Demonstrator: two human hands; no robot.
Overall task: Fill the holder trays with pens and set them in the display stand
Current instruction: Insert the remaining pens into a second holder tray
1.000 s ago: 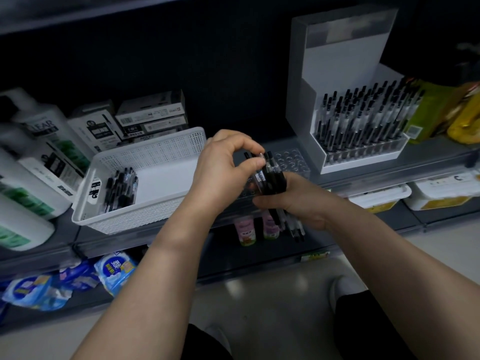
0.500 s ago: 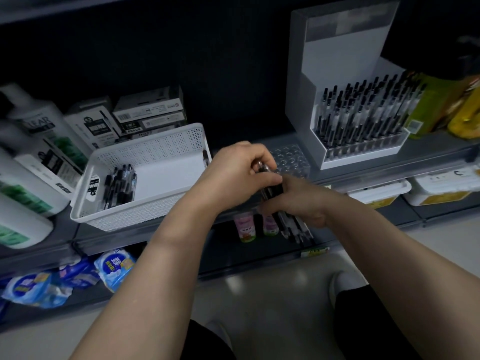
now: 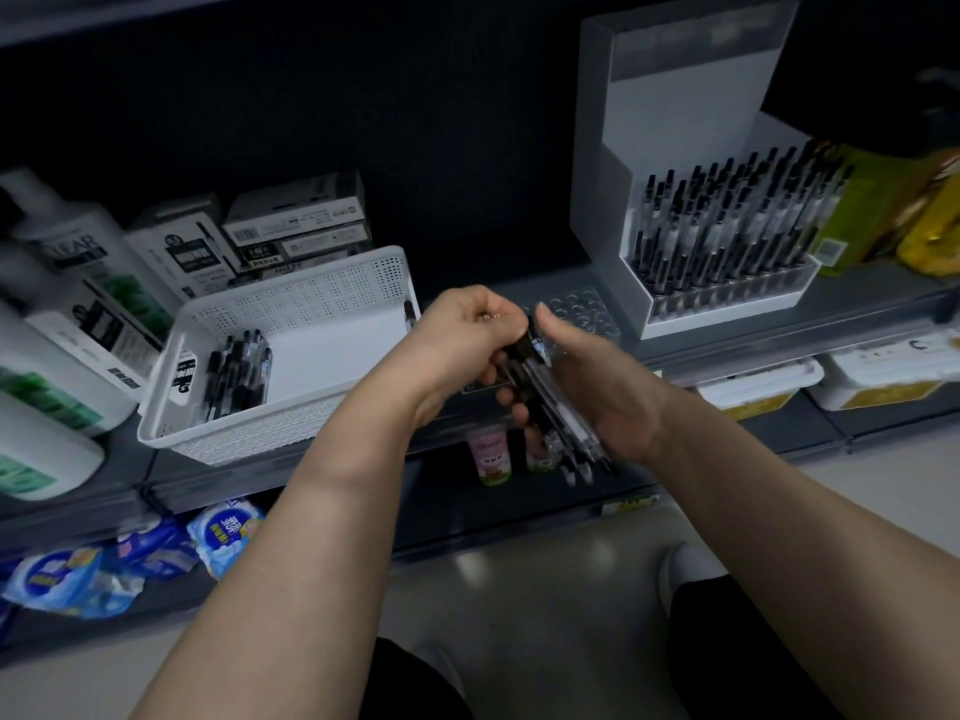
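Note:
My right hand (image 3: 602,402) grips a bundle of black pens (image 3: 566,433) in front of the shelf edge, tips pointing down and toward me. My left hand (image 3: 467,340) curls over the bundle's top end and pinches the pen caps there. Just behind my hands a clear holder tray (image 3: 582,309) with round holes lies on the shelf, partly hidden. To the right the white display stand (image 3: 691,122) holds a tray full of upright black pens (image 3: 727,231). A white perforated basket (image 3: 291,314) on the left holds several loose pens (image 3: 236,371).
Pen boxes (image 3: 291,220) are stacked behind the basket, and large white bottles (image 3: 57,324) stand at far left. Yellow packages (image 3: 924,210) sit right of the stand. Lower shelves carry white tubs (image 3: 758,381), small pink bottles (image 3: 488,454) and blue packets (image 3: 130,558).
Both hands sank lower with the pen bundle, which tilted so its tips point toward me. My left hand closed down over the top ends.

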